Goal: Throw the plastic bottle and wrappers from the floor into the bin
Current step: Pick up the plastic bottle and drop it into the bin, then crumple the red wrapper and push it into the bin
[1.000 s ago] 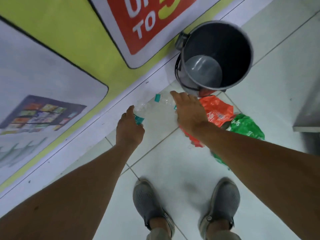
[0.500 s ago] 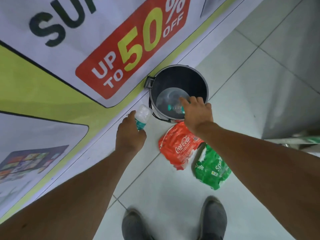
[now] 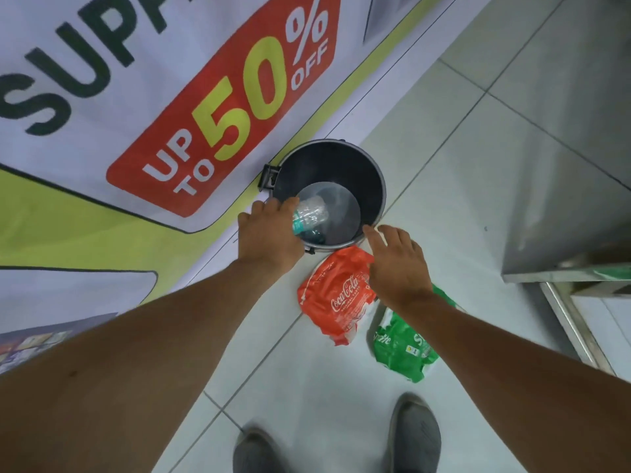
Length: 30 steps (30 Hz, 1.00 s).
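A dark round bin (image 3: pixel 341 165) stands on the tiled floor against the banner wall. My left hand (image 3: pixel 269 233) reaches over its near rim and grips a clear plastic bottle (image 3: pixel 309 215) with a teal label, which tilts down inside the bin's mouth. Something teal (image 3: pixel 313 235) lies at the bin's bottom beneath it. My right hand (image 3: pixel 397 264) hovers with spread fingers, holding nothing, just in front of the bin and above a red Coca-Cola wrapper (image 3: pixel 336 302). A green Sprite wrapper (image 3: pixel 403 349) lies beside the red one, partly under my right forearm.
A printed sale banner (image 3: pixel 170 97) covers the wall on the left. A steel cabinet (image 3: pixel 563 165) stands at the right, its lower frame close to the green wrapper. My grey shoes (image 3: pixel 415 435) are on the white tiles below the wrappers.
My left hand carried its bottle rightwards over the bin. My right hand let go of the bottle it held above the bin and drew back over the red wrapper.
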### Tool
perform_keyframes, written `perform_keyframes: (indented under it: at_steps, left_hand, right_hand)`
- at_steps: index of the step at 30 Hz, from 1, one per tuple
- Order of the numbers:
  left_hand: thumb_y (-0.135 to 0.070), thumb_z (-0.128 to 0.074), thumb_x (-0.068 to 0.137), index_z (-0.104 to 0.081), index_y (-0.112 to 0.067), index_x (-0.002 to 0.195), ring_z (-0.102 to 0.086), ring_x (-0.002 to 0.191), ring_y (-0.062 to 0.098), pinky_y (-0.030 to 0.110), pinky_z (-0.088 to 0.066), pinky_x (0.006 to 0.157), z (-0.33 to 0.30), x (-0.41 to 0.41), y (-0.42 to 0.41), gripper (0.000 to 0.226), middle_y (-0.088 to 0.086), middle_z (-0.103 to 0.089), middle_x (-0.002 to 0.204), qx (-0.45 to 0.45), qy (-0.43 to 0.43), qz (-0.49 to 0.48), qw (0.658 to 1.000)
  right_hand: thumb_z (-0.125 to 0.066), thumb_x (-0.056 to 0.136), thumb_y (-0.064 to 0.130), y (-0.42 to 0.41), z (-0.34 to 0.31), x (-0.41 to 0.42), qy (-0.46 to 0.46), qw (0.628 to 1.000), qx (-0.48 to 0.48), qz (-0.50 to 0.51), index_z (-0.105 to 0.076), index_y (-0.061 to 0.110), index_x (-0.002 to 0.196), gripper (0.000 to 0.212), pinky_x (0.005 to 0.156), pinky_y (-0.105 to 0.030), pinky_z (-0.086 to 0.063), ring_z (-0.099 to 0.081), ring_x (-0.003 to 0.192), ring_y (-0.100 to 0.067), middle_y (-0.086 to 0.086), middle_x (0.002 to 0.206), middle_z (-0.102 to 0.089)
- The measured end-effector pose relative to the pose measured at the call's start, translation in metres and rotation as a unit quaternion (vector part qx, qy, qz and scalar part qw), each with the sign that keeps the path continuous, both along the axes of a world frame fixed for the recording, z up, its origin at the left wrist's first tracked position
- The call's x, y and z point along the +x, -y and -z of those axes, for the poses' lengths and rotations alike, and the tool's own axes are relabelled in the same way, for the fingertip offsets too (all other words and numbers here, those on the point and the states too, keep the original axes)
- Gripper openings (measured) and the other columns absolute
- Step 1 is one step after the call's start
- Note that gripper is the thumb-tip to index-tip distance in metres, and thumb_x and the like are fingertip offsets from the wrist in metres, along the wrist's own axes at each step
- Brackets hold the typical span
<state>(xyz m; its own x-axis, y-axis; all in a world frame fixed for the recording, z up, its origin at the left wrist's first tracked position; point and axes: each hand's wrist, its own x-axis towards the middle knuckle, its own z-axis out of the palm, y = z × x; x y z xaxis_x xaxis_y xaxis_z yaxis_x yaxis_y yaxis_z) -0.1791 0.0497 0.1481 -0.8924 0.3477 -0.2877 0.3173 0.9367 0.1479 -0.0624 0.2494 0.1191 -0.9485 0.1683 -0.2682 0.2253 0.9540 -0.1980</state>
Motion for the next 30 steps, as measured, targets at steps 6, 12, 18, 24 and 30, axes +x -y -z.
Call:
perform_keyframes:
  at_steps: [6, 12, 18, 24, 30]
  left_hand:
    - [-0.040, -0.075, 0.082, -0.034, -0.023, 0.154, -0.050, 0.127, 0.034, 0.048, -0.045, 0.100, 0.014, -0.008, -0.052, 0.084, 0.014, -0.057, 0.136, -0.065, 0.013, 0.058, 0.996]
    - [-0.027, -0.069, 0.089, -0.036, -0.019, 0.155, -0.047, 0.132, 0.032, 0.045, -0.045, 0.102, 0.010, 0.010, -0.049, 0.073, 0.011, -0.052, 0.145, 0.046, -0.055, 0.054, 0.996]
    - [-0.021, -0.058, 0.090, -0.059, -0.019, 0.136, -0.057, 0.110, 0.028, 0.039, -0.047, 0.085, 0.032, 0.094, -0.022, 0.046, 0.008, -0.063, 0.123, 0.094, -0.076, 0.064, 0.991]
    - [-0.060, -0.064, 0.085, -0.042, -0.023, 0.147, -0.056, 0.124, 0.030, 0.045, -0.048, 0.101, 0.104, 0.141, -0.028, 0.075, 0.009, -0.058, 0.140, 0.019, 0.107, -0.004, 0.994]
    - [-0.078, -0.070, 0.066, -0.014, -0.029, 0.157, -0.020, 0.152, 0.038, 0.070, -0.025, 0.117, 0.190, 0.148, -0.042, 0.117, 0.009, -0.024, 0.163, -0.024, 0.158, -0.027, 0.987]
  right_hand:
    - [-0.063, 0.091, 0.017, -0.014, 0.016, 0.038, 0.037, 0.999, 0.002, -0.006, -0.045, 0.015, 0.149, 0.060, 0.106, -0.054, -0.045, -0.051, 0.129, -0.035, -0.014, 0.141, -0.055]
    - [-0.061, 0.084, 0.009, -0.024, 0.023, 0.058, 0.065, 0.998, -0.009, 0.008, -0.043, 0.014, 0.150, 0.069, 0.107, -0.054, -0.045, -0.051, 0.128, -0.035, -0.013, 0.140, -0.056]
    - [-0.065, 0.085, 0.008, -0.026, 0.037, 0.078, 0.103, 0.994, -0.010, -0.036, -0.035, 0.017, 0.154, 0.076, 0.108, -0.049, -0.043, -0.048, 0.129, -0.033, -0.011, 0.143, -0.051]
    - [-0.069, 0.081, 0.005, -0.021, 0.081, 0.057, 0.133, 0.976, 0.020, -0.170, -0.026, 0.021, 0.159, 0.091, 0.114, -0.056, -0.037, -0.035, 0.143, -0.035, -0.014, 0.159, -0.034]
    - [-0.081, 0.075, 0.012, -0.016, 0.155, 0.028, 0.147, 0.957, 0.070, -0.239, -0.019, 0.032, 0.159, 0.106, 0.115, -0.075, -0.022, -0.010, 0.154, -0.041, -0.011, 0.166, -0.013]
